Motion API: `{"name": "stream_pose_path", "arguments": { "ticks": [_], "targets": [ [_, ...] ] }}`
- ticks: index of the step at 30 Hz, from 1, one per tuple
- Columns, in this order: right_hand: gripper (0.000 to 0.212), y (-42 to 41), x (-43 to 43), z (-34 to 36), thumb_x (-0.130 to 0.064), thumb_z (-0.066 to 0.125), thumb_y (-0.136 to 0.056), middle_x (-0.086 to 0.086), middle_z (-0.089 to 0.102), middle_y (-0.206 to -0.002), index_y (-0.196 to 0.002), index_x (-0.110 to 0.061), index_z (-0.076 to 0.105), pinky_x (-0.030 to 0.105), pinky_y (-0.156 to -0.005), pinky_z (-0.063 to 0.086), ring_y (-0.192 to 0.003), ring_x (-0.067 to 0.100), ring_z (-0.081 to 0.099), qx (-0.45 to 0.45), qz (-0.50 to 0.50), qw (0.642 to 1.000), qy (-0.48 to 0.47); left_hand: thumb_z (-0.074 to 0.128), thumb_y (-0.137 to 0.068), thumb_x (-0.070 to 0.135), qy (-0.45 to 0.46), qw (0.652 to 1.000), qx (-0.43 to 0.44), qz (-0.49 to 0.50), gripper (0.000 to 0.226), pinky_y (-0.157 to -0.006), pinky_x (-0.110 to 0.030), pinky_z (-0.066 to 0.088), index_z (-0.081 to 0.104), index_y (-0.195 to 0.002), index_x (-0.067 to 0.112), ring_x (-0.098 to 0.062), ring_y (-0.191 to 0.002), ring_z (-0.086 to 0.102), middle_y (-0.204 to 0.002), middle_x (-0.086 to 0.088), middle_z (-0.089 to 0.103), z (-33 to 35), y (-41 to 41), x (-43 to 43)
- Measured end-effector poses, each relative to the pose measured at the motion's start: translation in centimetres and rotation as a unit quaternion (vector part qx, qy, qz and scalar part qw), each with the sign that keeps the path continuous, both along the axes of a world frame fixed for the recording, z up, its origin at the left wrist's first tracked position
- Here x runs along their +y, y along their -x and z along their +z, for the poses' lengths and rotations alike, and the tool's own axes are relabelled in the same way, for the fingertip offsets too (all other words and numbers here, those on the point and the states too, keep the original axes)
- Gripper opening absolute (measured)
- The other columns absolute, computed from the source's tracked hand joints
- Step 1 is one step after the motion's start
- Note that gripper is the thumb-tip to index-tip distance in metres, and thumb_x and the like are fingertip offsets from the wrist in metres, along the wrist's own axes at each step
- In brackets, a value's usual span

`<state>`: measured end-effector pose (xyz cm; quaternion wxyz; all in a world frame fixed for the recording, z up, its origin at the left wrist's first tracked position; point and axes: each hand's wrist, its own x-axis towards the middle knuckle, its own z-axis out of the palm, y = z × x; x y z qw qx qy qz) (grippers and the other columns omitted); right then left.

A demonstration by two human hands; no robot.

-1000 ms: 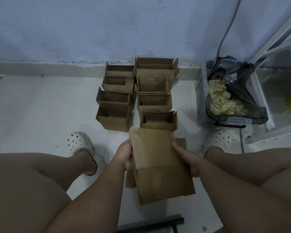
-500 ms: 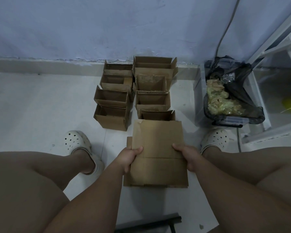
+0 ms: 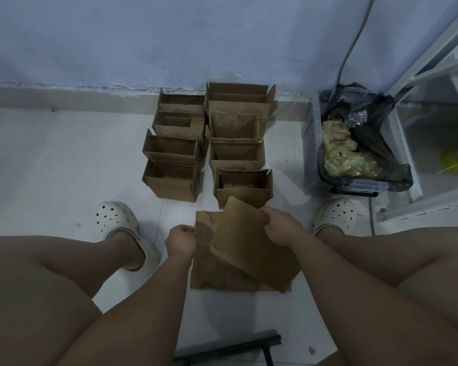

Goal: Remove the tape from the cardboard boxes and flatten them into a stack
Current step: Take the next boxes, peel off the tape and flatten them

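Open boxes (image 3: 212, 143) stand in two rows before the wall, flattened cardboard (image 3: 222, 273) nearer, bin (image 3: 360, 143) right.

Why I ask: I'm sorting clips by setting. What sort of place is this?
Likely a corner of a home or small storeroom: pale tiled floor meets a painted wall, a white shelving frame stands at right, and a clear bin lined with a black bag sits beside it.
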<state>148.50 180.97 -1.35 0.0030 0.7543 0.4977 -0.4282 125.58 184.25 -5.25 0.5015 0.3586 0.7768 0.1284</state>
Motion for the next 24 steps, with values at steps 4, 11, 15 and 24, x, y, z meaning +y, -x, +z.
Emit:
{"name": "stream_pose_path", "arguments": {
  "ticks": [4, 11, 15, 24],
  "targets": [
    [0.058, 0.7, 0.4, -0.2, -0.009, 0.035, -0.090, 0.000, 0.055, -0.131, -0.138, -0.041, 0.039, 0.048, -0.100, 0.026, -0.120, 0.027, 0.048, -0.051, 0.068, 0.996, 0.020, 0.043, -0.096, 0.002, 0.007, 0.990, 0.028, -0.139, 0.029, -0.096, -0.036, 0.049, 0.061, -0.118, -0.001, -0.035, -0.106, 0.060, -0.117, -0.019, 0.063, 0.1, -1.3, -0.8],
    [0.052, 0.7, 0.4, -1.3, -0.009, 0.035, -0.084, -0.002, 0.058, -0.118, -0.124, -0.039, 0.051, 0.044, -0.096, 0.022, -0.114, 0.024, 0.048, -0.034, 0.064, 0.997, 0.028, 0.048, -0.094, 0.050, 0.042, 0.975, -0.038, -0.217, 0.045, -0.091, -0.030, 0.043, 0.054, -0.127, 0.020, -0.025, -0.113, 0.055, -0.125, 0.001, 0.056, -0.6, -2.3, -1.8],
    [0.047, 0.8, 1.3, -2.1, -0.014, 0.040, -0.092, -0.004, 0.056, -0.129, -0.130, -0.039, 0.050, 0.047, -0.106, 0.023, -0.121, 0.023, 0.046, 0.029, 0.038, 0.998, 0.048, 0.061, -0.089, 0.042, 0.021, 0.965, 0.031, -0.261, 0.049, -0.093, -0.034, 0.046, 0.050, -0.128, 0.015, -0.026, -0.109, 0.056, -0.122, -0.003, 0.057, -1.8, -1.7, -1.2],
    [0.032, 0.8, 1.3, -5.6, -0.023, 0.044, -0.092, 0.007, 0.055, -0.120, -0.121, -0.023, 0.056, 0.035, -0.085, 0.041, -0.113, 0.031, 0.048, -0.015, -0.247, 0.969, 0.006, 0.047, -0.099, 0.027, 0.054, 0.955, 0.103, -0.273, 0.035, -0.094, -0.037, 0.042, 0.054, -0.125, 0.005, -0.031, -0.110, 0.055, -0.122, -0.015, 0.059, -3.9, -1.1, -0.4]
  ]
}}
